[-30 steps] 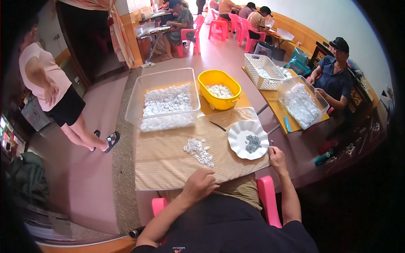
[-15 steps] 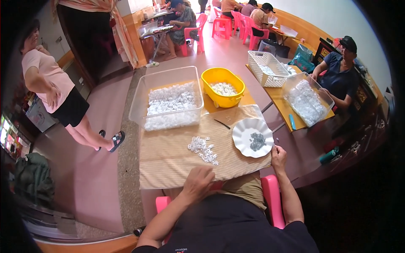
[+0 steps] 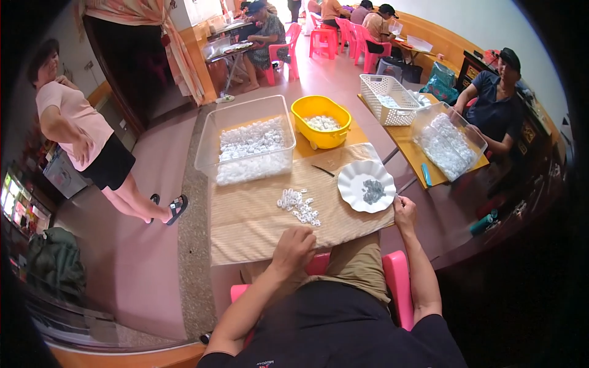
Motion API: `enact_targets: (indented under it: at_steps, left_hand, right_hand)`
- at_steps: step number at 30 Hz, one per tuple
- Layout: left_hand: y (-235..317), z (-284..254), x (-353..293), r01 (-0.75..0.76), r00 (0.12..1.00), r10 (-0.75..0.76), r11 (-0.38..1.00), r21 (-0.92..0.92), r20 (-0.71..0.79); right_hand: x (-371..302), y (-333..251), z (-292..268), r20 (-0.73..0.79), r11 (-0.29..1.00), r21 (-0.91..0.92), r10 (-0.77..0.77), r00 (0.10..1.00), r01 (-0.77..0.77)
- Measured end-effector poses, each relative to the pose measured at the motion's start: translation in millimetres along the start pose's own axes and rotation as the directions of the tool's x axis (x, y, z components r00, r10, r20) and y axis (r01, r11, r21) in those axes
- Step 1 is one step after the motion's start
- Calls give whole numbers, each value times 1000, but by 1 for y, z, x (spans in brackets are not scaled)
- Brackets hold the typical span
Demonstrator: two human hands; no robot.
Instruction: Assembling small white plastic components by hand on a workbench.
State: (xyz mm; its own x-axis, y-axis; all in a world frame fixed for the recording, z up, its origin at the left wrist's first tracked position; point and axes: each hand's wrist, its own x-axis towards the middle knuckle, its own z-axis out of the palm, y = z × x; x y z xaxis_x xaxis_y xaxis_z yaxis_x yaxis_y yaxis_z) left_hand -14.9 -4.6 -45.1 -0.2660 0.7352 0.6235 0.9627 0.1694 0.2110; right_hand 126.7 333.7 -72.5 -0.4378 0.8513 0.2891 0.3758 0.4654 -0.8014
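My left hand (image 3: 295, 250) is at the front edge of the cloth-covered table, its fingers curled inward; what they hold, if anything, is hidden. Just beyond it lies a loose pile of small white plastic pieces (image 3: 299, 207). My right hand (image 3: 405, 214) is closed at the table's right edge, beside a white scalloped plate (image 3: 351, 195). Small grey translucent pieces (image 3: 372, 191) are heaped on that plate. Left of the plate rests a thin black tool (image 3: 323, 170). The striped beige cloth (image 3: 245, 227) spreads under these things.
At the table's back stand a clear bin (image 3: 202, 153) of white pieces and a yellow tub (image 3: 328, 140). On the right, a seated person works at another table with a white basket (image 3: 392, 113) and a clear bin (image 3: 469, 161). Someone stands at left; others sit farther back.
The view has shifted slightly, so the table and plate sit a little higher in the picture. My left hand stays by the front edge, my right at the table's side.
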Motion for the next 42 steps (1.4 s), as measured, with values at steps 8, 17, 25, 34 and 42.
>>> enact_targets:
  at_steps: [8, 17, 25, 34, 42]
  left_hand:
    - [1, 1, -1, -15, 1000, 15, 1000, 13, -5]
    - [-1, 7, -5, -19, 1000, 20, 999, 46, -10]
    - [3, -3, -4, 8, 998, -7, 1000, -11, 61]
    - [11, -52, 1, 54, 962, -87, 990, -133, -258]
    - [45, -157, 33, -82, 867, -4, 985, -151, -498]
  right_hand:
    - [3, 5, 4, -35, 1000, -23, -23, 999, 22]
    - [7, 9, 7, -34, 999, -23, -29, 999, 28]
    - [11, 19, 7, 31, 1000, -21, -12, 999, 13]
    - [-1, -31, -33, -226, 969, -80, -245, 943, 232]
    - [-25, -165, -85, -385, 674, 318, -551, 741, 666]
